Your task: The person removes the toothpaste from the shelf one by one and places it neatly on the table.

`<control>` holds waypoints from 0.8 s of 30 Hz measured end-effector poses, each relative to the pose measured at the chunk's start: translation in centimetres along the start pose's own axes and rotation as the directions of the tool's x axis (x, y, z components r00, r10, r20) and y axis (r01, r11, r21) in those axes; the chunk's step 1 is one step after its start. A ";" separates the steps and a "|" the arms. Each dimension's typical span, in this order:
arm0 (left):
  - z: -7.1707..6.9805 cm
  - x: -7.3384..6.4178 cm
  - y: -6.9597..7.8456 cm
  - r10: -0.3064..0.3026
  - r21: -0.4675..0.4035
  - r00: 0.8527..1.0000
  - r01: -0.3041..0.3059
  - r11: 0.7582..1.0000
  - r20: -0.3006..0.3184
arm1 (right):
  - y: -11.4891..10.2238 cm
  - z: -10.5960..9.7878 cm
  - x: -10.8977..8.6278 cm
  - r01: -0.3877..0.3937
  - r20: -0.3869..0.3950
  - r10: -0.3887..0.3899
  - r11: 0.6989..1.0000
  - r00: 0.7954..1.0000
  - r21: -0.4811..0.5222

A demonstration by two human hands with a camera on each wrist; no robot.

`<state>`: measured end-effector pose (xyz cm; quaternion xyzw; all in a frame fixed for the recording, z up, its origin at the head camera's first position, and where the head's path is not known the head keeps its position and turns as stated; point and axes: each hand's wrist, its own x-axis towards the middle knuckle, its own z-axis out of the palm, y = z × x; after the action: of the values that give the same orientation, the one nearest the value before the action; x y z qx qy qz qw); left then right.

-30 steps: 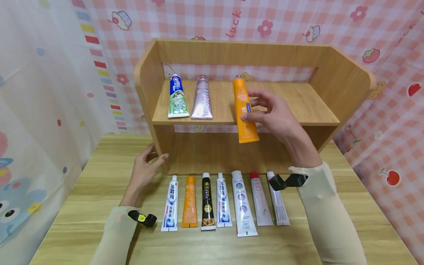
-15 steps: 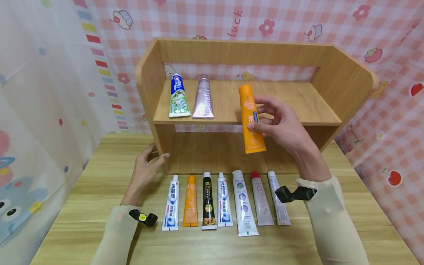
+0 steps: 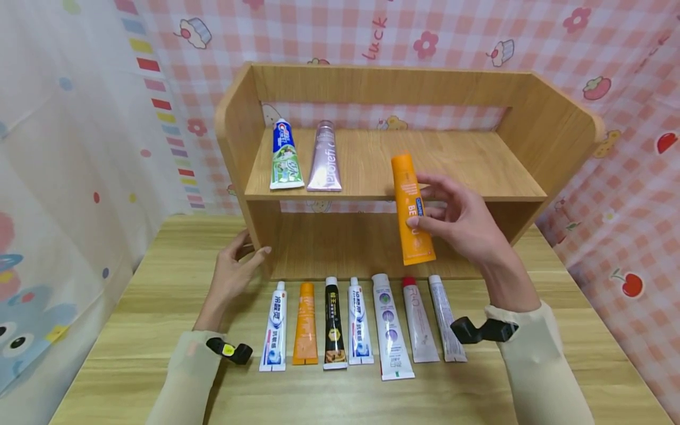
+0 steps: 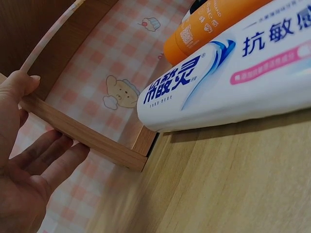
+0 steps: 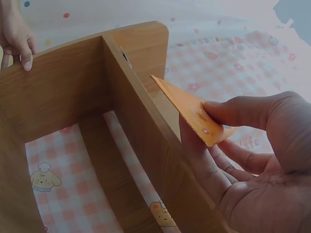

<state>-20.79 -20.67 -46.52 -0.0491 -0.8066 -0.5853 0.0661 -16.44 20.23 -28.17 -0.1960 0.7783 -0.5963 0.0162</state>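
In the head view my right hand (image 3: 462, 218) pinches an orange toothpaste tube (image 3: 413, 215) between thumb and fingers. The tube hangs in front of the upper board's front edge, its cap end up and tilted slightly left. In the right wrist view its flat crimped end (image 5: 192, 111) shows at my thumb. My left hand (image 3: 239, 265) holds the left side panel of the wooden shelf (image 3: 393, 82), thumb on one side and fingers on the other, as the left wrist view shows. A Crest tube (image 3: 285, 156) and a mauve tube (image 3: 325, 158) lie on the upper board.
A row of several tubes lies on the table before the shelf, from a white and blue tube (image 3: 274, 327) through an orange tube (image 3: 305, 324) and a black tube (image 3: 333, 324) to a thin silvery tube (image 3: 447, 321). Patterned cloth (image 3: 451, 35) hangs behind.
My right hand has moved down and to the right with the orange toothpaste tube, from over the upper board to before its front edge. The left hand stays at the side panel.
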 end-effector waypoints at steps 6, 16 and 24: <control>0.0 0.0 -0.1 0.003 0.005 1.000 -0.003 1.000 -0.007 | 0.7 -0.1 -0.9 0.017 0.002 -0.017 0.999 1.000 -0.045; 0.1 0.1 0.1 -0.007 0.005 1.000 0.007 1.000 -0.003 | 2.4 -0.8 -2.4 0.020 -0.006 -0.020 1.000 1.000 -0.008; 0.0 -0.1 0.1 -0.015 0.017 1.000 0.015 1.000 0.002 | 4.0 -1.2 -3.7 0.020 0.018 -0.021 0.999 1.000 0.035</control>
<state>-20.69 -20.65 -46.48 -0.0430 -0.8118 -0.5790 0.0615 -14.49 23.38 -32.35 -0.2092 0.7655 -0.6081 0.0207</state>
